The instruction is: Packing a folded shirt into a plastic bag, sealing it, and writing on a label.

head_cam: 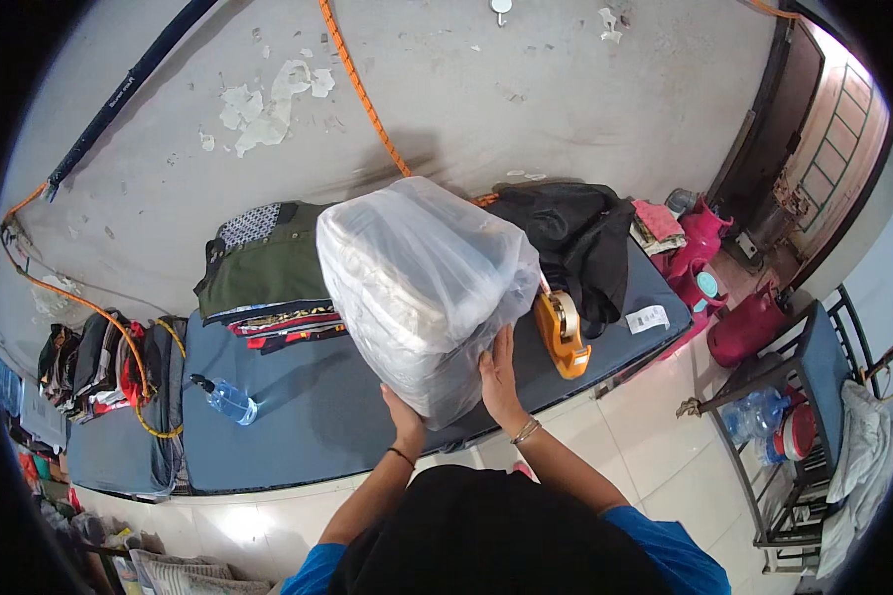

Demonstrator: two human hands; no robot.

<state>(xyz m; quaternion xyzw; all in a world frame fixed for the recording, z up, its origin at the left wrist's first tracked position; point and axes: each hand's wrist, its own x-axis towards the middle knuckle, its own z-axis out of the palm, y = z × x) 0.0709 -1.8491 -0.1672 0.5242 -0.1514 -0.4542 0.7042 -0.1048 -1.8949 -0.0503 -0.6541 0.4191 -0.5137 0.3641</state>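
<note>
A bulky clear plastic bag [424, 290] with white, folded-looking contents is between my two hands, above a blue padded bench [290, 416]. My left hand [405, 420] presses its lower left side, fingers partly hidden behind it. Against the lower right side lies my right hand [500, 383], fingers pointing up. Just right of the bag sits an orange tape dispenser [565, 335] with a roll of tape. A folded pile of clothes [275, 275], green on top, stands left of the bag. Behind the dispenser lies a black bag or garment [573, 230].
A clear spray bottle [227, 398] lies on the bench's left part. A printed paper slip [647, 320] rests near its right end. Pink gas cylinders [744, 327] and a metal-framed chair [818, 379] stand to the right. An orange rope [365, 82] hangs along the peeling wall.
</note>
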